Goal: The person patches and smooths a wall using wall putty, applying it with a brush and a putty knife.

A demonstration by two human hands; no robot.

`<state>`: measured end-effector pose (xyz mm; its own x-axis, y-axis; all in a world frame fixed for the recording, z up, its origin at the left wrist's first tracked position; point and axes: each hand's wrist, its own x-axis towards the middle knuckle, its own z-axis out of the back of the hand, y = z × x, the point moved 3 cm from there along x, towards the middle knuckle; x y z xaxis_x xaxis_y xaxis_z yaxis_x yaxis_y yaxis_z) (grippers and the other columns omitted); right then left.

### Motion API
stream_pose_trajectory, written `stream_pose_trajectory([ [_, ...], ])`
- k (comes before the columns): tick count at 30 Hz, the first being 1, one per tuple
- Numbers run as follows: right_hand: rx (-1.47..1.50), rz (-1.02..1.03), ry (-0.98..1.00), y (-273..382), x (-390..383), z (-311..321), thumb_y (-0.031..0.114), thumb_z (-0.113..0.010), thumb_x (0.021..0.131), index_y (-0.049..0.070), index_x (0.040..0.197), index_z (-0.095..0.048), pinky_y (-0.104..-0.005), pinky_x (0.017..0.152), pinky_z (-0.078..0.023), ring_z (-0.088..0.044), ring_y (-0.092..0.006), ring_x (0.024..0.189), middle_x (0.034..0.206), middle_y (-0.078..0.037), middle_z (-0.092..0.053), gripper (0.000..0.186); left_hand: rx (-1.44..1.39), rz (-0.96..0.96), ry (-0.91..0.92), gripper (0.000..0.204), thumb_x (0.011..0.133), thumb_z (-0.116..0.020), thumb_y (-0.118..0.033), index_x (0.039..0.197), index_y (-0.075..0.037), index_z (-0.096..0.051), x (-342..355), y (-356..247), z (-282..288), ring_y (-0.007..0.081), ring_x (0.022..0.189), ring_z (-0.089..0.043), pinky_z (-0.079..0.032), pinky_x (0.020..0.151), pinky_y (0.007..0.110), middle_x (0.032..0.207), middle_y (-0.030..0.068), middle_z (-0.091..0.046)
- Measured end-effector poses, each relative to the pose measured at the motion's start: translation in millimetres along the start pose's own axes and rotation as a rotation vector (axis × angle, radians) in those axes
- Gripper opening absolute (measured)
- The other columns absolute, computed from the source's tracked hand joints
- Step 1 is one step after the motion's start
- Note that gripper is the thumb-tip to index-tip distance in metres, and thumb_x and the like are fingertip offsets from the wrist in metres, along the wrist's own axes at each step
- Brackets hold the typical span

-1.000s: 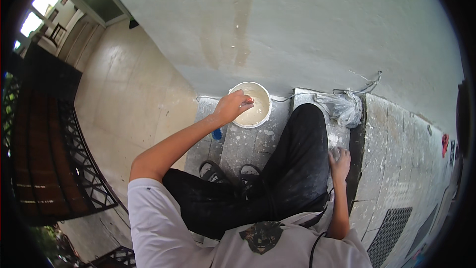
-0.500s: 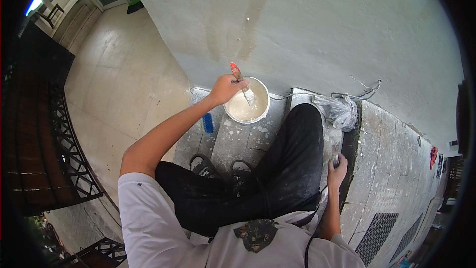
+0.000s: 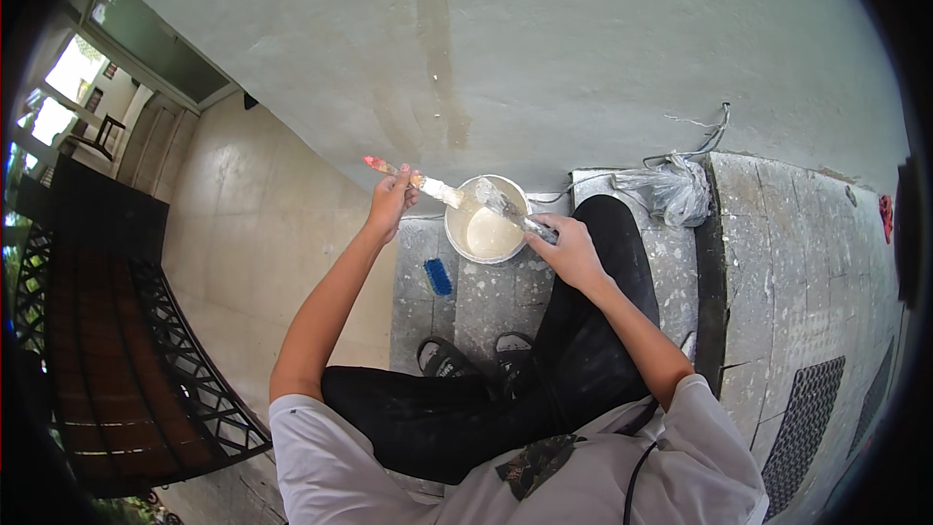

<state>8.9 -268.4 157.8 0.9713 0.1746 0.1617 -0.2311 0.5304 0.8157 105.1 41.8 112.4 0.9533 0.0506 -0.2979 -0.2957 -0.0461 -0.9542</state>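
Note:
My left hand (image 3: 390,200) grips a paintbrush (image 3: 437,190) with a red-tipped handle, its white-coated bristles at the bucket's left rim. My right hand (image 3: 567,251) grips a metal scraper (image 3: 507,209), its coated blade over the bucket and next to the bristles; I cannot tell if they touch. The white bucket (image 3: 486,260) holds a pale cream mixture and stands on speckled grey steps against the wall. A blue brush head (image 3: 437,276) lies below and left of the bucket.
A stained pale wall (image 3: 583,49) rises beyond the bucket. A plastic bag (image 3: 675,194) and cables sit at its right, beside a raised speckled ledge (image 3: 758,262). My bent legs occupy the steps. A tiled floor (image 3: 243,214) and dark metal gate (image 3: 107,350) lie left.
My left hand has moved left from the bucket with the brush, now tilted flatter. My right hand has risen from beside my knee to the bucket and now holds the scraper.

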Motion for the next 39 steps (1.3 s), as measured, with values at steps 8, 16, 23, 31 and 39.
stream_pose_trajectory([
  [8,0.342,-0.064,0.009,-16.6,-2.5,-24.0,0.023,-0.067,0.078,-0.003,0.102,-0.064,-0.0326,0.08,-0.047,-0.064,-0.0287,0.089,0.096,-0.019,-0.065,0.035,-0.153,0.05,0.031,0.035,0.093,-0.05,-0.039,0.101,-0.005,-0.057,-7.8,-7.6,-11.5,0.0079,0.073,-0.051,-0.048,0.072,0.024,0.083,-0.0003,-0.055],
  [16,0.344,-0.013,-0.015,-29.8,0.0,-20.7,0.02,-0.069,0.077,-0.005,0.103,-0.062,-0.0285,0.08,-0.047,-0.065,-0.0225,0.089,0.098,-0.019,-0.065,0.037,-0.169,0.068,0.065,0.034,0.093,-0.051,-0.037,0.102,-0.005,-0.056,-7.2,-5.2,-23.2,0.0096,0.078,-0.056,-0.05,0.075,0.026,0.088,0.0023,-0.059],
  [23,0.209,0.052,-0.072,-15.2,-2.0,-6.8,0.024,-0.064,0.079,-0.001,0.101,-0.064,-0.0369,0.08,-0.047,-0.062,-0.0321,0.087,0.095,-0.016,-0.065,0.033,-0.026,0.009,-0.011,0.037,0.092,-0.054,-0.037,0.101,-0.001,-0.055,-6.0,-0.8,-22.2,0.0095,0.077,-0.057,-0.051,0.075,0.026,0.093,0.0049,-0.061],
  [31,0.175,0.043,0.09,-21.9,6.6,-29.9,0.024,-0.062,0.08,0.004,0.102,-0.065,-0.0374,0.08,-0.046,-0.061,-0.0314,0.088,0.094,-0.016,-0.065,0.03,0.014,0.008,-0.016,0.034,0.091,-0.055,-0.035,0.098,-0.002,-0.056,-11.2,-1.2,-36.1,0.0085,0.075,-0.057,-0.052,0.076,0.027,0.093,0.0042,-0.062],
  [39,0.215,0.047,-0.027,-7.4,3.7,-22.6,0.022,-0.064,0.078,-0.002,0.099,-0.065,-0.0353,0.075,-0.048,-0.063,-0.0306,0.082,0.09,-0.018,-0.065,0.031,0.03,-0.041,-0.037,0.034,0.091,-0.055,-0.035,0.096,-0.001,-0.057,-7.2,-8.6,-32.5,0.0081,0.073,-0.056,-0.053,0.075,0.026,0.092,0.0039,-0.062],
])
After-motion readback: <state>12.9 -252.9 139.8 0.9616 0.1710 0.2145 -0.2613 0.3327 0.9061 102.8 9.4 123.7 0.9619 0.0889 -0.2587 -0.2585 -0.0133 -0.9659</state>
